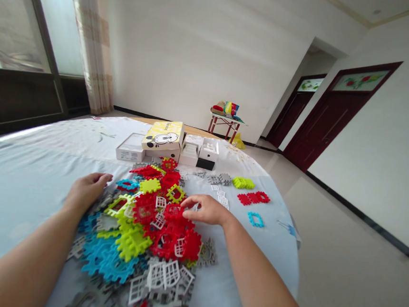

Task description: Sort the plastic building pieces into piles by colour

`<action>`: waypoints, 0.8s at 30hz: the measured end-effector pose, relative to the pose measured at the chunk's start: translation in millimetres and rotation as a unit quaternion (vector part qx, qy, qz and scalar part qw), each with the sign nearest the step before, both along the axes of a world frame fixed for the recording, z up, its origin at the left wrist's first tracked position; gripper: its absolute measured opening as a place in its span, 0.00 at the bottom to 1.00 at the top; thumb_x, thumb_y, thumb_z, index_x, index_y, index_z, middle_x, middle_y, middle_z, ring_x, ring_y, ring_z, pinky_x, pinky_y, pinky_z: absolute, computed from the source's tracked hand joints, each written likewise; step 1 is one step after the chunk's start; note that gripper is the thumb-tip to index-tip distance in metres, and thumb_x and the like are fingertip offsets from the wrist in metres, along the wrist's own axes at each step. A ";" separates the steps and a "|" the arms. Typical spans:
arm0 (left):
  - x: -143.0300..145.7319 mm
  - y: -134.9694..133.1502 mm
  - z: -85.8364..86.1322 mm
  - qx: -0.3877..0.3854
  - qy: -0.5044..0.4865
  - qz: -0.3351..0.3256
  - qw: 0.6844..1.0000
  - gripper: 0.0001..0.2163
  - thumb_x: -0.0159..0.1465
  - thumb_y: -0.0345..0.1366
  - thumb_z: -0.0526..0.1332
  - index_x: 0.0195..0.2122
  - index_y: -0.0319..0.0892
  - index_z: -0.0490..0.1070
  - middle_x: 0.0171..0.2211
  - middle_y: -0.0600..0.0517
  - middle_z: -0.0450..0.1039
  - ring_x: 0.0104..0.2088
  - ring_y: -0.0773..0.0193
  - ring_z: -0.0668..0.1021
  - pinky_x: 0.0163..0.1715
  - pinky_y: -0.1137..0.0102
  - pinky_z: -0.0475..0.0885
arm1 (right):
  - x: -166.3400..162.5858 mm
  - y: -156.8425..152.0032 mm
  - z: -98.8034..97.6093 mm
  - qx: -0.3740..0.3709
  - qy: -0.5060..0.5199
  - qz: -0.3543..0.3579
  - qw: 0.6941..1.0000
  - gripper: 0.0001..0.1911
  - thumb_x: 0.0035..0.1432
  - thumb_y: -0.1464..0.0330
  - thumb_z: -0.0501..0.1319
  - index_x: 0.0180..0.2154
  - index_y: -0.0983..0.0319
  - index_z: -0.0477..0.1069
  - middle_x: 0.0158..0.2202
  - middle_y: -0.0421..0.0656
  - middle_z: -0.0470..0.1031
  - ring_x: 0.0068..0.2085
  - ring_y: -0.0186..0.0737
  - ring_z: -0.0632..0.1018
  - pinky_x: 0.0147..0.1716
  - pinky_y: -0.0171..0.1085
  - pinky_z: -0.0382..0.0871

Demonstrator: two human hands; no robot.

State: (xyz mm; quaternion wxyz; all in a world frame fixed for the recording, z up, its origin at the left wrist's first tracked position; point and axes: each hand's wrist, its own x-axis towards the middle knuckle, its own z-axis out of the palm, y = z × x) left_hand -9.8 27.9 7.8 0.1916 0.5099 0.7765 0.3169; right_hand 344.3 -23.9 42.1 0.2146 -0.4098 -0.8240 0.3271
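A heap of interlocking plastic tiles (148,225) in red, blue, lime, white and grey lies on the pale blue tablecloth (27,176) in front of me. My left hand (88,189) rests at the heap's left edge, fingers loosely curled over grey and blue pieces, holding nothing that I can see. My right hand (206,209) reaches into the heap from the right, fingertips pinched at a red tile (174,213). To the right, sorted apart, lie a lime stack (243,182), a red row (253,197) and a single blue frame (255,219).
Several boxes stand at the table's far side, one yellow with a cartoon mouse (163,135). The table's right edge (294,257) drops to a tiled floor. A small red-legged table (227,119) with toys stands by the far wall. Dark doors (329,116) are on the right.
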 end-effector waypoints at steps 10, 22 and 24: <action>0.7 -1.1 1.7 0.005 0.009 0.000 1.000 0.23 0.55 0.52 0.50 0.42 0.43 0.72 0.34 0.49 0.74 0.32 0.59 0.73 0.28 0.70 0.64 | -36.8 42.0 -22.2 0.088 -0.007 -0.177 0.980 0.15 0.47 0.68 0.60 0.40 0.61 0.71 0.34 0.41 0.75 0.34 0.36 0.74 0.37 0.34 0.67; -3.5 -1.0 3.4 0.002 0.030 -0.002 1.000 0.24 0.54 0.54 0.49 0.41 0.44 0.73 0.33 0.48 0.74 0.33 0.56 0.74 0.30 0.68 0.67 | 32.7 66.3 -22.6 0.123 0.077 -0.313 0.939 0.12 0.46 0.65 0.60 0.36 0.62 0.72 0.31 0.41 0.75 0.32 0.35 0.74 0.35 0.34 0.68; -2.5 -1.8 3.9 0.008 0.038 -0.003 0.999 0.24 0.53 0.55 0.49 0.41 0.44 0.73 0.32 0.48 0.74 0.32 0.55 0.74 0.29 0.67 0.68 | 61.4 74.0 -19.7 0.124 0.073 -0.363 0.921 0.13 0.47 0.64 0.60 0.36 0.62 0.72 0.31 0.41 0.75 0.32 0.35 0.75 0.35 0.34 0.68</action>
